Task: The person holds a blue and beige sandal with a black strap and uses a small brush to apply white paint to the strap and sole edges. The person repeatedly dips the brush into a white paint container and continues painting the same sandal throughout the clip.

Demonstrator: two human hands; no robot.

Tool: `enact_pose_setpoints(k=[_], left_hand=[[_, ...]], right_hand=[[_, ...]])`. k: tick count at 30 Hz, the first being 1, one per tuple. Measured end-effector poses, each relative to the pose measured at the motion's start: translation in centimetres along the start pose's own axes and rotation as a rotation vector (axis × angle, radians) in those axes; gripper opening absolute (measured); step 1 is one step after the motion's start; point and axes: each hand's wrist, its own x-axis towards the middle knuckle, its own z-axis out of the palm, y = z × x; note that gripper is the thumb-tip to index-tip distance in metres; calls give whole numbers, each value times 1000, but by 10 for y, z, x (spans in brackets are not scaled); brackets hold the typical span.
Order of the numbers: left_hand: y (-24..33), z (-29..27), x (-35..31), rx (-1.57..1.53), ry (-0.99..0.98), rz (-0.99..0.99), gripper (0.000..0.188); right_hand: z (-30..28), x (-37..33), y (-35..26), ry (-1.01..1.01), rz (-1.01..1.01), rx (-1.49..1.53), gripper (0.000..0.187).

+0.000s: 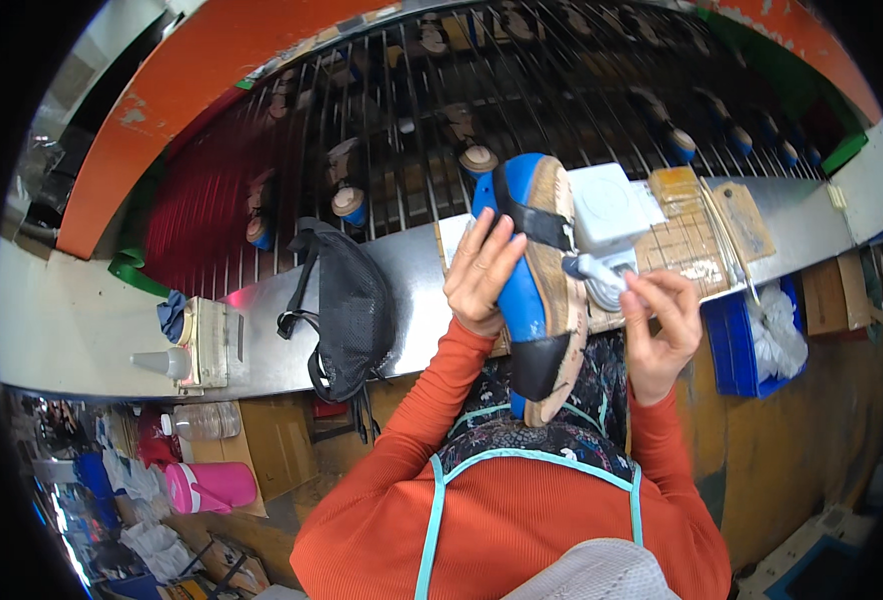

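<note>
A blue shoe last with a tan sole and black straps (540,290) stands on end against my lap, sole facing right. My left hand (480,272) grips its blue side near the upper strap. My right hand (662,325) is pinched on a small pale brush or applicator (602,272) whose tip touches the sole's edge. Just behind it sits a white square container (610,205) on the metal bench (412,290).
A black mesh bag (347,305) lies on the bench at the left. A wire conveyor rack (482,110) carries several lasted shoes behind it. Wooden boards (697,230) lie at the right, a blue bin (737,345) below them, a pink bottle (212,487) at lower left.
</note>
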Motion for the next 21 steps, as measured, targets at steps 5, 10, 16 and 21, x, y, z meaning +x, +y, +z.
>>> enact_pose_setpoints(k=[5, 10, 16, 21], left_hand=[[3, -7, -5, 28, -10, 54, 28], [7, -14, -10, 28, -20, 77, 26], [7, -17, -8, 24, -12, 96, 26], [6, -19, -6, 22, -19, 97, 26]], right_hand=[[21, -4, 2, -34, -12, 53, 19], [27, 5, 8, 36, -36, -39, 19], [28, 30, 11, 80, -157, -148, 19], [24, 46, 13, 88, -240, -179, 21]])
